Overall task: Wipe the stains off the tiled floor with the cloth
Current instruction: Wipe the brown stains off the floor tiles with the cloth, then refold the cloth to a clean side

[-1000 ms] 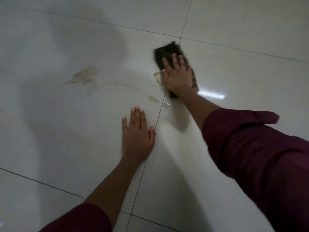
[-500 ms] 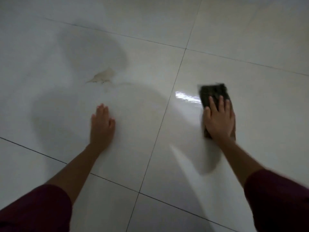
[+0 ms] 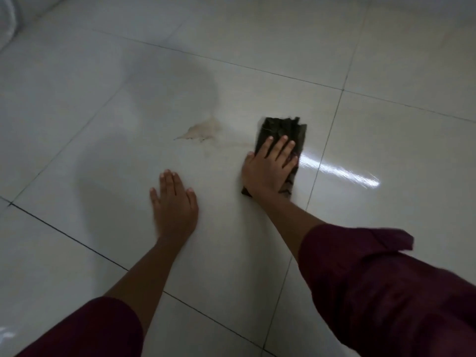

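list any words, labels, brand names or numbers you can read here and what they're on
None: no readable text anywhere.
Dark folded cloth under the right hand: a blurred pattern, no letters.
Glossy white tiled floor, beige stain and maroon sleeves: unmarked.

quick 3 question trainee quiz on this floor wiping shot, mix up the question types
1. True or false: the right hand presses flat on the dark cloth.
2. The tan stain lies where, seen from the camera? A) left of the cloth B) under the cloth C) right of the cloth
3. Fill in: the left hand rests palm down on the bare ____.

Key: 1 true; 2 A; 3 tile
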